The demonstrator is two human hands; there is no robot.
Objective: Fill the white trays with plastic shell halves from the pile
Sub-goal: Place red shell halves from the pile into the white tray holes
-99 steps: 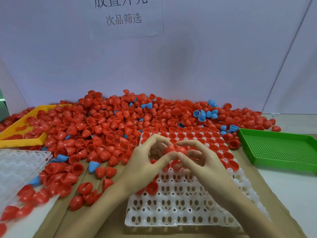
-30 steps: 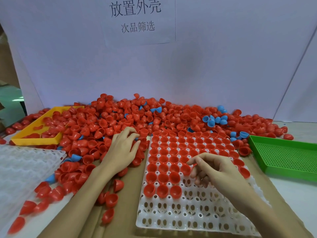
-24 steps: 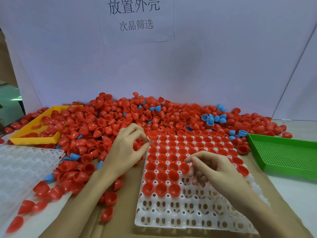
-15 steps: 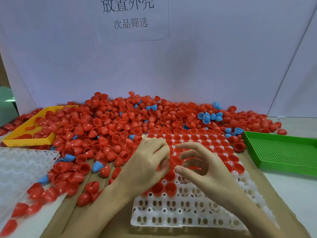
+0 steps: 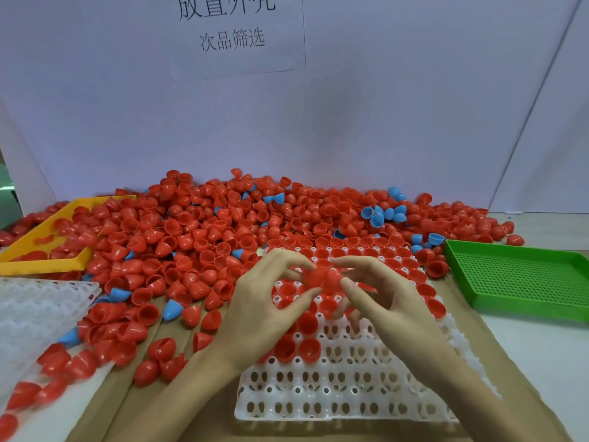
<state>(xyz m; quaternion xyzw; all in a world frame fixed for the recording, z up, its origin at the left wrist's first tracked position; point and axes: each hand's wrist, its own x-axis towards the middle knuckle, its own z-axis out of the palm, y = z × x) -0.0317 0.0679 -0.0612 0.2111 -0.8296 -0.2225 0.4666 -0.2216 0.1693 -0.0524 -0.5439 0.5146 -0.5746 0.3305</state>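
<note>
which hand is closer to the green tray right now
Right. The right hand is over the white tray, on the side toward the green tray; the left hand is farther away, toward the pile.

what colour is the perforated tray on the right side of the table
Bright green: the perforated plastic tray shows best in the head view, its only view.

Over the half-filled white tray, the left hand and right hand meet, pinching red shells between them, with the big red pile behind and a green tray at right.
</note>
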